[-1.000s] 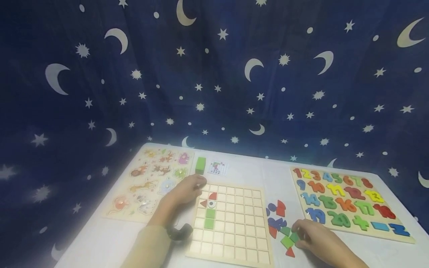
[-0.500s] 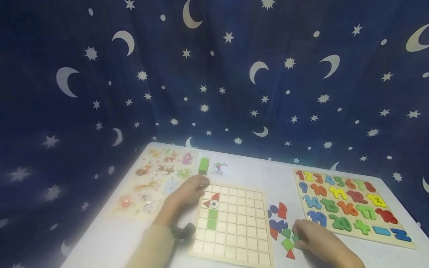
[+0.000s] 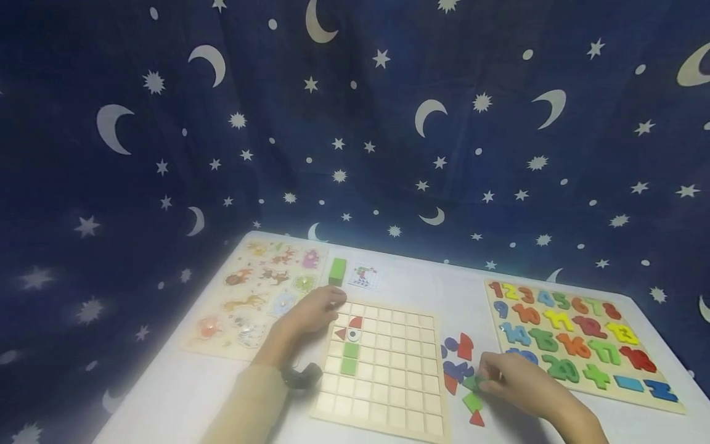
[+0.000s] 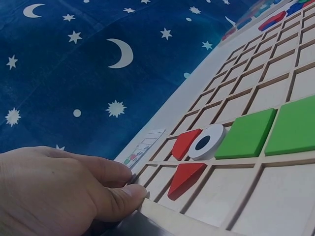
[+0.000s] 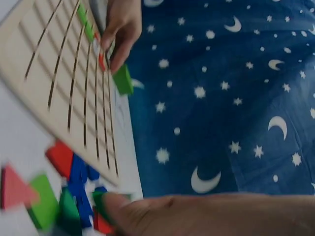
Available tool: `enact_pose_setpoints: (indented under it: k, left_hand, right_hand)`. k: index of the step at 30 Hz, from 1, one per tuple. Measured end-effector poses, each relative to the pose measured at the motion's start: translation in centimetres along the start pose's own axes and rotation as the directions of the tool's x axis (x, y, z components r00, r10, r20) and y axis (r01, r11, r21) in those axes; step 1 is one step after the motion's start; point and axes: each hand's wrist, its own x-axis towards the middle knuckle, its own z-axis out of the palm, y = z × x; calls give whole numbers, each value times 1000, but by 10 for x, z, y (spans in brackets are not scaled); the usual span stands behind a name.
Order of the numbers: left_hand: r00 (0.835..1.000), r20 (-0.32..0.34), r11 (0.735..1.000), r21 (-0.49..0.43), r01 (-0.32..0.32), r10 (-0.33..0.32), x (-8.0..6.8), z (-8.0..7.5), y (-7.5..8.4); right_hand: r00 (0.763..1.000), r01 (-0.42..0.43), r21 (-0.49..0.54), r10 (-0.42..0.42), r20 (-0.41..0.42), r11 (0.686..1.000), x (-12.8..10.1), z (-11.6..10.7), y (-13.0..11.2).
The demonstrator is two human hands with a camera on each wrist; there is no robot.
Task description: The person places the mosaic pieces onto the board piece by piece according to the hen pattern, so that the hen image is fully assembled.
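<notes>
At the far left corner of the wooden grid board (image 3: 388,364), my left hand (image 3: 316,308) pinches the rim between thumb and fingers. Near that corner, the cells hold a red quarter-circle (image 3: 355,322), a red triangle (image 4: 186,181), a white eye tile (image 4: 207,142) and two green squares (image 3: 349,357). Right of the board, my right hand (image 3: 513,379) pinches a dark green piece (image 5: 98,199) low over loose tiles; the fingers partly hide its shape. Beneath and beside it lie another dark green piece (image 5: 69,211), a light green square (image 3: 473,402), a red triangle (image 3: 477,419) and several blue pieces (image 3: 457,370).
A picture card (image 3: 363,277) and a green block (image 3: 337,271) stand beyond the board. The animal puzzle (image 3: 249,302) lies at the left, partly behind my left arm. On the right is the number puzzle (image 3: 577,339). A starry blue cloth (image 3: 377,123) hangs behind the table.
My right hand has picked up a dark green piece and shifted slightly left over the loose tiles. The left hand stays at the board's corner; the head view has shifted a little.
</notes>
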Motion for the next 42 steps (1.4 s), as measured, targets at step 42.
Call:
enact_pose_setpoints:
  k: [42]
  left_hand:
    - [1000,9,1000,12,29,-29,6,5,-5]
  right_hand:
    - [926,339,321,-255,-276,884,84,101,-133]
